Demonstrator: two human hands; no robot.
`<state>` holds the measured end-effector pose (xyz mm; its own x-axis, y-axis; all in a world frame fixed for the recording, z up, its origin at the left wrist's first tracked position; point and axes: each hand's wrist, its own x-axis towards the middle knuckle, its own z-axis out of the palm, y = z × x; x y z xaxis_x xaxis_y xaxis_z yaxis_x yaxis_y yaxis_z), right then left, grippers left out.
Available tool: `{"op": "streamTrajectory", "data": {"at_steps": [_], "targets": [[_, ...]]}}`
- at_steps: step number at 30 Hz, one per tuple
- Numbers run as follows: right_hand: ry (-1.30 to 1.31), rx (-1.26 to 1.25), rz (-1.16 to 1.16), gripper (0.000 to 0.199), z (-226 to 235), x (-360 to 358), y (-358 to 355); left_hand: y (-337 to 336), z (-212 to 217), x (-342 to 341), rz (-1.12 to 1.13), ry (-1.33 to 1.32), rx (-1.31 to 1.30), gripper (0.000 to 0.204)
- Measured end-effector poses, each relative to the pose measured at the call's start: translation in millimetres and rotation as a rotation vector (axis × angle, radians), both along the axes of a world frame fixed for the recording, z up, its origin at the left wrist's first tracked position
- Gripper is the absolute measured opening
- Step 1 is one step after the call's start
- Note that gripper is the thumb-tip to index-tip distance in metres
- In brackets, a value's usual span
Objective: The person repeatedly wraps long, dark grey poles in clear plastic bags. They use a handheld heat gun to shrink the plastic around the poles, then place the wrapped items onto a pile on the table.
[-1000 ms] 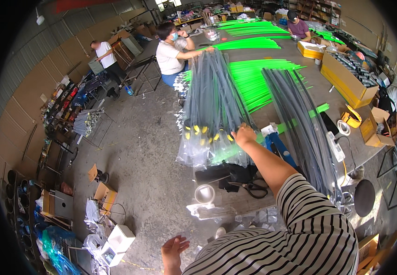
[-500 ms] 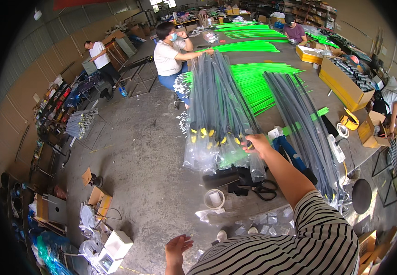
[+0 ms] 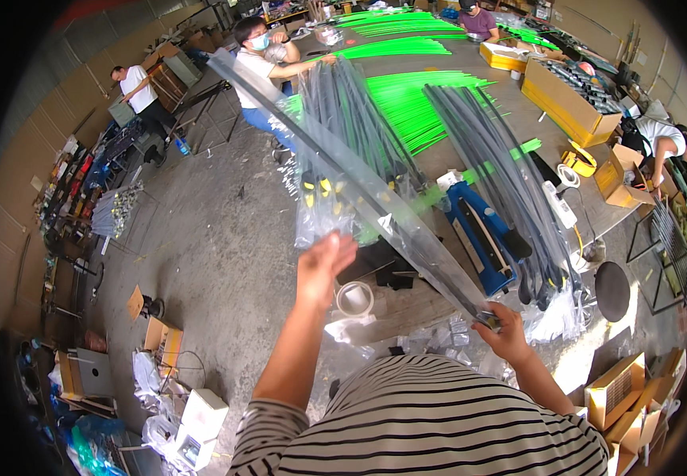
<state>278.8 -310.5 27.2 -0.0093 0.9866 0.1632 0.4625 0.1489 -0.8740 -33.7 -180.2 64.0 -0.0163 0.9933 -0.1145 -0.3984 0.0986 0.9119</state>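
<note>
My right hand (image 3: 510,336) is closed round the near end of a long dark rod in a clear plastic sleeve (image 3: 359,203). The rod slants up to the far left, across the work table. My left hand (image 3: 325,266) is raised, fingers stretched and slightly blurred, left of the rod and holding nothing. Beyond it lies a pile of dark sleeved rods (image 3: 343,111), several showing yellow near ends. To the right of the held rod rests a long blue bag sealer (image 3: 480,236), beside a second pile of sleeved rods (image 3: 482,151).
Bright green rods (image 3: 416,107) are spread over the table behind the piles. A white roll (image 3: 354,300) sits at the near edge. A round dark stool (image 3: 612,291) stands at right. One seated person (image 3: 260,67) reaches toward the far pile. Cartons (image 3: 573,107) line the right side.
My right hand has drawn a sleeved rod off the left pile, back toward me and to the right. My left hand has risen toward the table. The view has shifted.
</note>
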Motion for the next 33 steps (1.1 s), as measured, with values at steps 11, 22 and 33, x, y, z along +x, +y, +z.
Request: {"op": "streamTrajectory", "data": {"at_steps": [11, 22, 33], "targets": [[-0.076, -0.047, 0.160, 0.034, 21.1, -0.5, -36.1, 10.7, 12.0, -9.4, 0.191, -0.336, 0.015, 0.005], [0.137, -0.085, 0.322, 0.048, 33.8, 8.5, 8.3, -21.1, -2.1, -36.0, 0.172, -0.229, -0.007, 0.007], [0.769, -0.502, -0.149, 0.055, 0.2, 26.9, 0.6, -40.8, -15.2, -116.8, 0.379, -0.191, 0.010, 0.016]]}}
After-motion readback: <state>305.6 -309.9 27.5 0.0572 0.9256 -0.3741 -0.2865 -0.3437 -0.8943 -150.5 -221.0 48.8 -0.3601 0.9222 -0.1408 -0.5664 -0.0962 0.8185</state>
